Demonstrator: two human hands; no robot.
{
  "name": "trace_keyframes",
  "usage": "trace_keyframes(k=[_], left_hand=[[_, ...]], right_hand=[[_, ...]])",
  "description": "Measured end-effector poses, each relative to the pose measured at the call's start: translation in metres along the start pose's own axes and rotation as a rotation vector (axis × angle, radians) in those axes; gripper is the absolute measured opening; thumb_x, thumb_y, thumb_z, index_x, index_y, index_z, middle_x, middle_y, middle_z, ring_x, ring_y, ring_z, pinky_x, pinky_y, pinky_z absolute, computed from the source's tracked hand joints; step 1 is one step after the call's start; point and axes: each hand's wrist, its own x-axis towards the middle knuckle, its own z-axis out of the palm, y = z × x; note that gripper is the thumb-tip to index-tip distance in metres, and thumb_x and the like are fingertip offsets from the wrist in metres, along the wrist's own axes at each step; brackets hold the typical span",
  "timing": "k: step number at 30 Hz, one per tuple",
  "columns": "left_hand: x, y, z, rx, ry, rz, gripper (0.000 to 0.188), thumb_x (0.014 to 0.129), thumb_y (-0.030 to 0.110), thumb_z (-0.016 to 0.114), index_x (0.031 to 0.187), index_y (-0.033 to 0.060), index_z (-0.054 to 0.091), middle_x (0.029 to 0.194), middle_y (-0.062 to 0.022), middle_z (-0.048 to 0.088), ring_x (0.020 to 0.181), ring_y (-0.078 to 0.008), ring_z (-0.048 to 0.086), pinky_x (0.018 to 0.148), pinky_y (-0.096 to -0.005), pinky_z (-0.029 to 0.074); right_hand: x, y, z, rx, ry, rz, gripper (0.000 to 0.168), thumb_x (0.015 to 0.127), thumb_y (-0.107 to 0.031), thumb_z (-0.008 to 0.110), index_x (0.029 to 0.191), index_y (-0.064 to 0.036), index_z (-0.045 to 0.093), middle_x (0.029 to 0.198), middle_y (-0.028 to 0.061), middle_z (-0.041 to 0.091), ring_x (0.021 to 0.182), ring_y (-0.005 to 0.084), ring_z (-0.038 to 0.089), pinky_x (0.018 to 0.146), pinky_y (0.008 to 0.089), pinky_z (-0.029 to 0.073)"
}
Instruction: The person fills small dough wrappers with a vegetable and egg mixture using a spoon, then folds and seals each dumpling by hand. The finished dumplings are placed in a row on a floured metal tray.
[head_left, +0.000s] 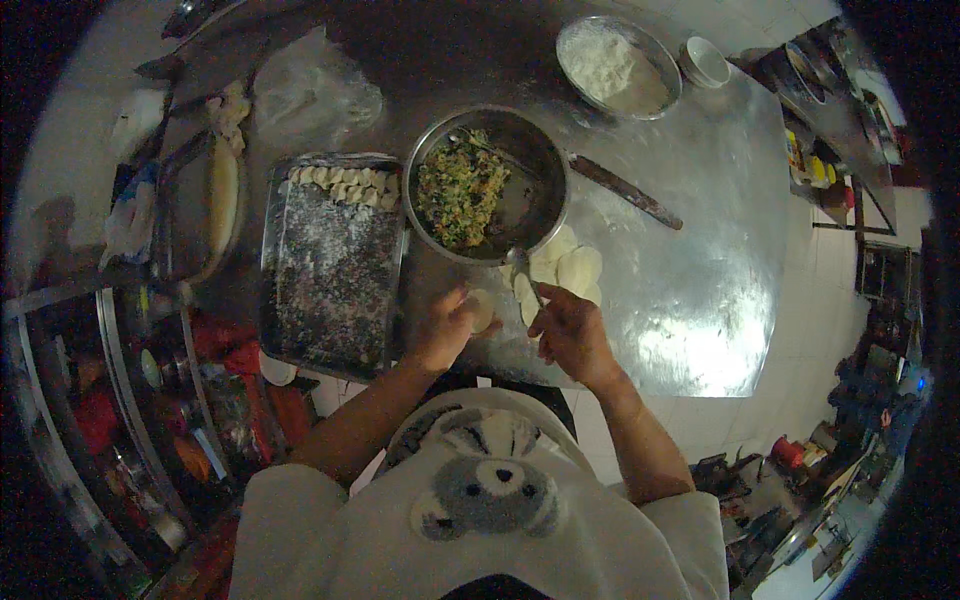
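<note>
My left hand (448, 324) holds a round dough wrapper (481, 310) near the table's front edge. In my right hand (568, 328) is a metal spoon (517, 257), its head at the rim of a steel bowl. The bowl (534, 196) holds a chopped green and orange filling (463, 191), heaped on its left side. More flat dough wrappers (580, 270) lie overlapped just beyond my right hand. Left of the bowl, a floured metal tray (330, 277) carries rows of folded dumplings (349, 184) along its far end.
A dark rolling pin (626, 192) lies right of the bowl. Farther back are a bowl of flour (616, 67), a small white bowl (705, 62) and a clear plastic bag (311, 94). The steel table (697, 247) ends close before my body; metal racks (112, 360) stand at left.
</note>
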Motion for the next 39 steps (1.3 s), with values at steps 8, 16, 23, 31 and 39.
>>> trace_keyframes(k=[8,16,23,31,39], left_hand=[[-0.014,0.013,-0.033,0.501,0.205,0.136,0.026,0.093,0.021,0.049,0.108,0.0001,0.055,0.071,-0.0093,0.061,0.051,-0.0168,0.059,0.046,-0.0296,0.047],[0.024,0.026,-0.041,0.545,-0.051,0.123,0.021,0.088,0.014,0.053,0.102,-0.0008,0.06,0.076,-0.0123,0.063,0.066,-0.0184,0.063,0.06,-0.0344,0.051],[0.056,0.034,-0.044,0.658,-0.238,-0.014,0.022,0.08,0.004,0.053,0.098,-0.0017,0.064,0.084,-0.0166,0.065,0.079,-0.0223,0.066,0.069,-0.0367,0.052],[0.05,0.05,-0.034,0.655,-0.218,0.062,0.029,0.077,0.0,0.052,0.104,-0.0014,0.064,0.097,-0.0154,0.067,0.09,-0.0234,0.064,0.079,-0.0364,0.05],[0.044,0.062,-0.029,0.689,-0.185,0.114,0.015,0.081,0.006,0.058,0.092,-0.0016,0.066,0.078,-0.0112,0.064,0.068,-0.0189,0.061,0.062,-0.0354,0.05]], right_hand=[[0.095,-0.014,0.004,-0.944,0.125,-0.486,0.023,0.076,-0.003,0.054,0.097,-0.003,0.064,0.081,0.0214,0.064,0.075,0.0383,0.063,0.064,0.0453,0.051],[0.115,-0.046,0.041,-1.149,0.162,-0.263,0.019,0.077,-0.008,0.052,0.09,-0.008,0.066,0.081,0.0197,0.065,0.079,0.0372,0.063,0.069,0.0455,0.051],[0.127,-0.038,0.037,-1.158,0.125,-0.211,0.014,0.074,-0.006,0.053,0.082,-0.004,0.065,0.081,0.0208,0.064,0.08,0.0381,0.063,0.071,0.0449,0.051],[0.132,-0.016,0.043,-1.155,0.058,-0.413,0.013,0.071,-0.007,0.056,0.079,-0.001,0.065,0.08,0.0215,0.063,0.08,0.0389,0.062,0.075,0.0446,0.05],[0.136,-0.021,0.01,-1.21,-0.122,-0.946,0.021,0.074,-0.009,0.059,0.093,-0.005,0.066,0.07,0.0116,0.063,0.064,0.0275,0.062,0.056,0.0364,0.048]])
